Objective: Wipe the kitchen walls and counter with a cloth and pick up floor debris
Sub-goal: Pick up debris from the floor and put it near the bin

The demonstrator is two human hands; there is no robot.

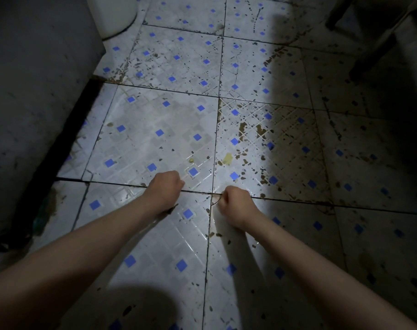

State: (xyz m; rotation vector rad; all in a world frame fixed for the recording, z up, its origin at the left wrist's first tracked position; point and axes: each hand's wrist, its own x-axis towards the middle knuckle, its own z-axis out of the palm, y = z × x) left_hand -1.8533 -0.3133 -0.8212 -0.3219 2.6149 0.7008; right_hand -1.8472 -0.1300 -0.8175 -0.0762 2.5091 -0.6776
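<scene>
Both my fists low over the stained white floor tiles with blue squares (155,129).

From my head camera: my left hand (164,188) is clenched, knuckles up; whether anything sits inside it I cannot tell. My right hand (235,206) is curled too, and a thin dark strand (215,201) curves out at its 9 o'clock side, apparently pinched, too fine to name. A small yellowish crumb (191,160) lies at 1 o'clock from my left hand, a pale yellow smear (227,159) at 12 o'clock from my right. A grey cabinet side (36,103) fills 9 o'clock; dark furniture legs (374,44) at 2 o'clock are lost in shadow.
</scene>
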